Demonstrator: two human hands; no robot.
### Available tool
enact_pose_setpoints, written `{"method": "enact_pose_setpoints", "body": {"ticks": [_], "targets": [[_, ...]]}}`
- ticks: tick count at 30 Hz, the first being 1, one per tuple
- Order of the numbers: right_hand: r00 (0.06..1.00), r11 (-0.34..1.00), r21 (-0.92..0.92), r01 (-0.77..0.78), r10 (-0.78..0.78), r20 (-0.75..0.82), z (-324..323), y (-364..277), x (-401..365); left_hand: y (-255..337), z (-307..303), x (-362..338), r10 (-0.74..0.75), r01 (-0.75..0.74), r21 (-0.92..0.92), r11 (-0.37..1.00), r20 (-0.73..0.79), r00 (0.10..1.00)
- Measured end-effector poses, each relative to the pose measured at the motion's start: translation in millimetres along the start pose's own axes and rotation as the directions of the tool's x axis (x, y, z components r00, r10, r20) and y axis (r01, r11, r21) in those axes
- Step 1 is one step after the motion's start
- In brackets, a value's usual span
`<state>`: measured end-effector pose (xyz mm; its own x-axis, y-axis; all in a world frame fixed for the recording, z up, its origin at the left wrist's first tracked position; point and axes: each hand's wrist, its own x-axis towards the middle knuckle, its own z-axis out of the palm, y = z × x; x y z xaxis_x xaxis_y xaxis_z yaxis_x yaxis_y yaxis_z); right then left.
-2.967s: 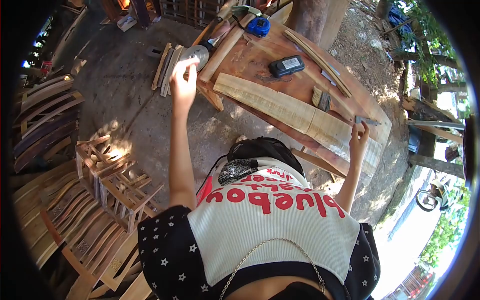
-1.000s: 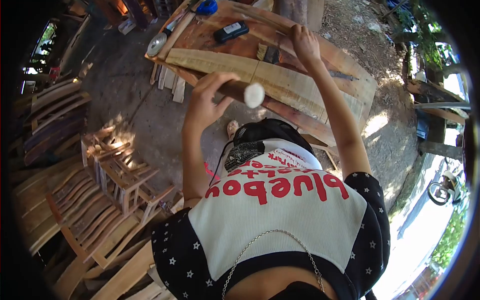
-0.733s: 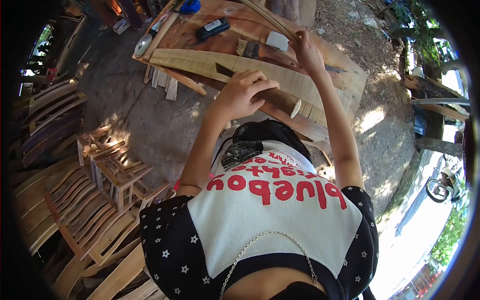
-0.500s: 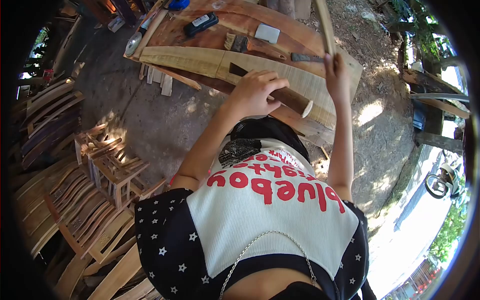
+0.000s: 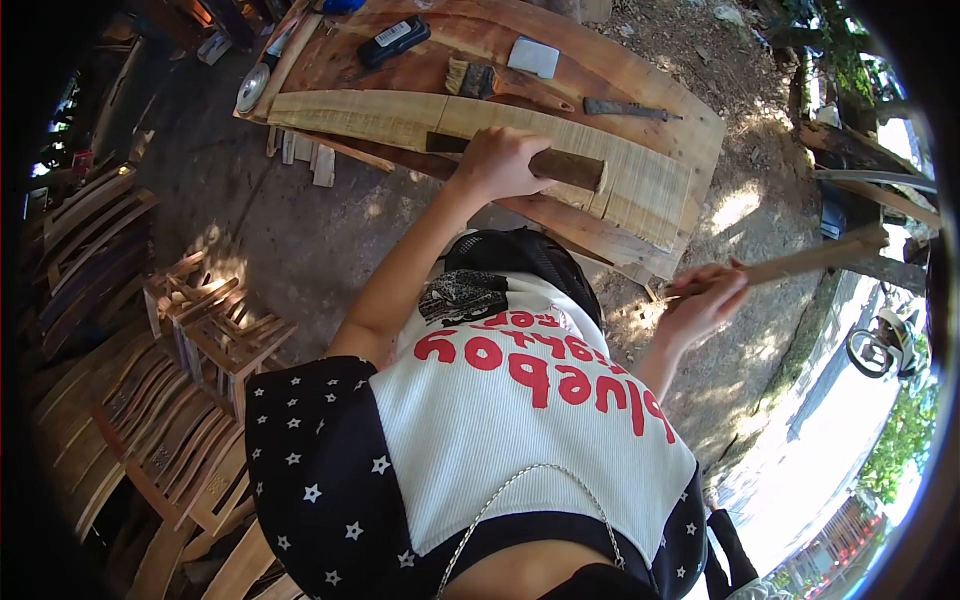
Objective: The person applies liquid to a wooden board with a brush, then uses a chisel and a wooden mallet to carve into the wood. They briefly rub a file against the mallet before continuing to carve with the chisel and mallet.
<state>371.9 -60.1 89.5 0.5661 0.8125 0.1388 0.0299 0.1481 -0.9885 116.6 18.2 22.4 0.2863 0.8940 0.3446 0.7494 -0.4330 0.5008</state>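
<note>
My left hand (image 5: 503, 163) is wrapped round a chisel (image 5: 572, 170) with a round wooden handle. Its dark flat blade (image 5: 445, 143) points left and lies over a pale, curved wooden board (image 5: 370, 115). The handle's blunt end points right. Off the bench's right end, my right hand (image 5: 708, 300) grips a wooden stick (image 5: 810, 260) that extends up and to the right, apart from the chisel.
On the wooden bench (image 5: 600, 70) lie a wood-handled brush (image 5: 470, 78), a pale rectangular block (image 5: 534, 57), a narrow dark metal tool (image 5: 628, 108) and a black labelled object (image 5: 394, 42). Wooden furniture parts (image 5: 170, 420) fill the lower left.
My right hand has swung down and right with the stick, away from above the bench. The chisel has turned nearer to level and shifted slightly left in my left hand.
</note>
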Motion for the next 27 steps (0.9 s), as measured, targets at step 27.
{"method": "enact_pose_setpoints", "body": {"ticks": [27], "targets": [[0.77,0.891,-0.152,-0.429,0.448,0.454,81.3,40.1,-78.0,-50.9,-45.3,-10.7,0.033,-0.038,-0.084,0.996,-0.05,0.998]]}}
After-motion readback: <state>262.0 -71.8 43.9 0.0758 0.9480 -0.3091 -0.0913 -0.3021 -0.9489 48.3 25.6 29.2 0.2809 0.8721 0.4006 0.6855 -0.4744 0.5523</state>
